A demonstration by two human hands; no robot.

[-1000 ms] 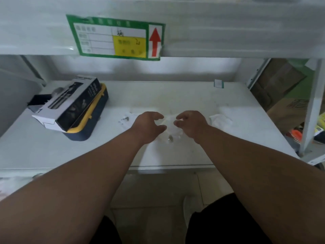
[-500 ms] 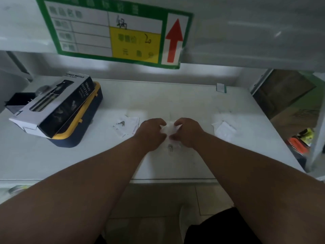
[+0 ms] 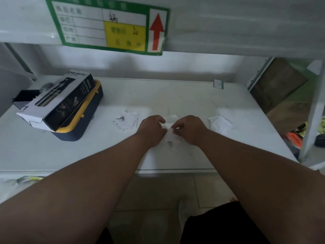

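Observation:
A small clear plastic bag [image 3: 170, 120] sits between my two hands over the middle of the white shelf [image 3: 175, 95]. My left hand [image 3: 152, 129] pinches its left edge and my right hand [image 3: 190, 128] pinches its right edge, fingers curled. A small metal part [image 3: 169, 143] shows inside the bag's lower half, just below my hands. Another flat clear bag [image 3: 128, 118] with small metal hardware lies to the left, and a third white bag [image 3: 219, 123] lies to the right.
A spray bottle box [image 3: 59, 101] rests tilted on a navy and yellow case [image 3: 82, 120] at the left. A green, yellow and red label [image 3: 112, 25] hangs on the upper shelf edge. Cardboard boxes [image 3: 276, 88] stand beyond the right post. Tiled floor lies below.
My head has moved closer and lower toward the shelf. Both hands have drawn together on the small bag and now pinch it at its edges.

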